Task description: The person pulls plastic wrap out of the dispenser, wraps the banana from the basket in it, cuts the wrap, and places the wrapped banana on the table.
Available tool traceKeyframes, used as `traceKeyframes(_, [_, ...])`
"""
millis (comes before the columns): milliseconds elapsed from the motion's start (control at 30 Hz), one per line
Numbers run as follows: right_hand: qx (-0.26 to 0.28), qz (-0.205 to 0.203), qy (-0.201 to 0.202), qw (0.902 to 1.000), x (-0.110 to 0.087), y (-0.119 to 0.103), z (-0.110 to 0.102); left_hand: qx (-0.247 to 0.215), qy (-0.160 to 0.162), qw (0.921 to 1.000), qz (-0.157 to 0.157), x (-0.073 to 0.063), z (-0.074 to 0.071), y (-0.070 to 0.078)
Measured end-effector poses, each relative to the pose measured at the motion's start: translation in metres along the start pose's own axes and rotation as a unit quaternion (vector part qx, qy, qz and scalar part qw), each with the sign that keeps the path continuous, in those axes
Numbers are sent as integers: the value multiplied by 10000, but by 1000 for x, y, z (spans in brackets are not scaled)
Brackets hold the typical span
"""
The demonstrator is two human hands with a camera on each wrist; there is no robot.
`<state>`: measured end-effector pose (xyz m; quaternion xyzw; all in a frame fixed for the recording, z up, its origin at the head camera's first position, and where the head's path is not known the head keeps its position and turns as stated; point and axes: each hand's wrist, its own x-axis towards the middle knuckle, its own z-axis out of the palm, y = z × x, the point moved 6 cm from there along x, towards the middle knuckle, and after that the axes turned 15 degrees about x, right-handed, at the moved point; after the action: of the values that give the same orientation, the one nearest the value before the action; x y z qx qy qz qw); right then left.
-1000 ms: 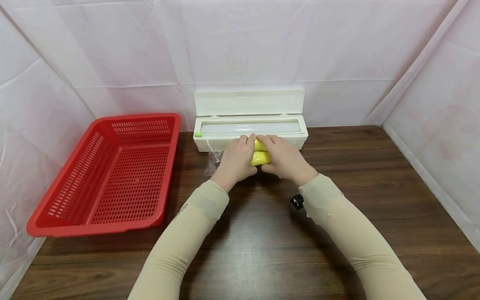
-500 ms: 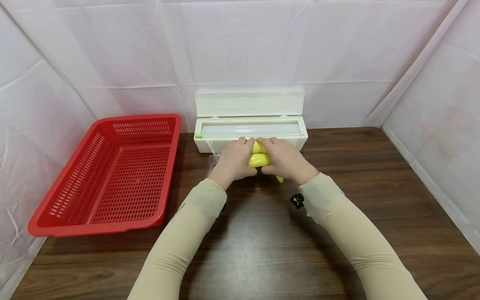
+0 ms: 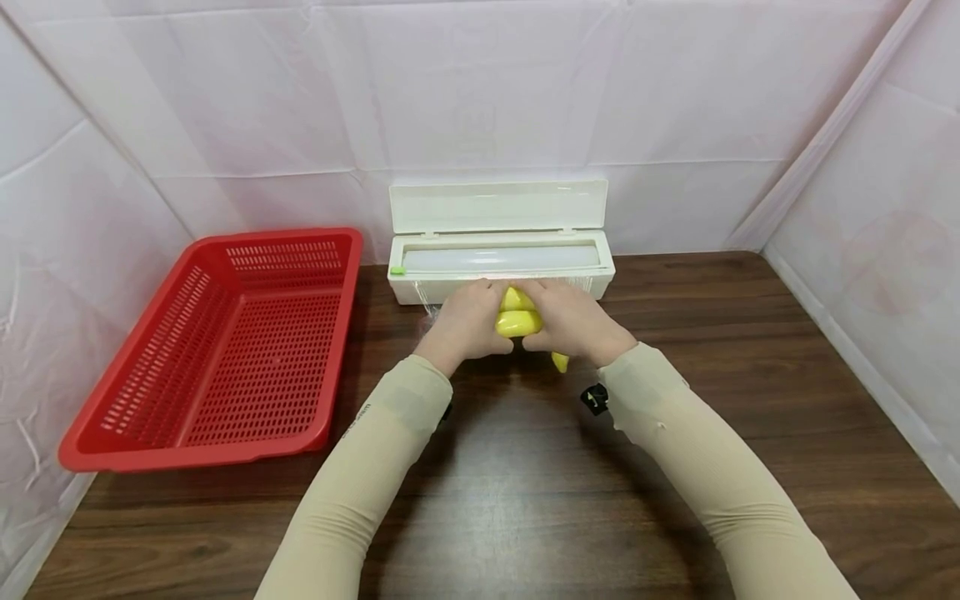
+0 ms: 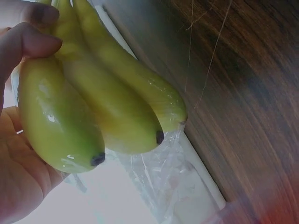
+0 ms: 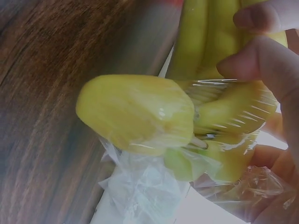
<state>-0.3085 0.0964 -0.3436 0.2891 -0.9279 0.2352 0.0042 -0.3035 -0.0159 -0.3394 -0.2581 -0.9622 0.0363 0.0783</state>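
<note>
In the head view, a bunch of bananas (image 3: 519, 323) is held between my two hands, just in front of a white cling film dispenser (image 3: 501, 271). My left hand (image 3: 468, 321) grips one side, thumb over the bananas (image 4: 88, 102) in the left wrist view. Clear cling film (image 4: 159, 186) wraps round them. My right hand (image 3: 570, 321) grips the other side, thumb and finger on the wrapped bunch. A rounded yellow fruit (image 5: 135, 112), its kind unclear, lies beside the bananas in the right wrist view, with crumpled film under it.
The dispenser's lid (image 3: 498, 207) stands raised, showing the roll (image 3: 501, 257) inside. Film strands run from its front towards my left hand. A red plastic basket (image 3: 337, 358) is at the left on the dark wooden table (image 3: 750, 375). White sheeting (image 3: 480, 92) encloses the back and sides.
Both hands have come slightly nearer to me with the bananas, away from the dispenser. A yellow tip now shows below my right hand, and less loose film shows beside my left.
</note>
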Motion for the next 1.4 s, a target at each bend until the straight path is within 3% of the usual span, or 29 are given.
traceKeyframes(900, [368,227,-648,9970,-4,4,11,-892,-770,9930,100,-1,13,0])
traceKeyframes(1400, [1017,417,-971,9892,-9,14,18,-1119,-1257,9856,160,-2,16,1])
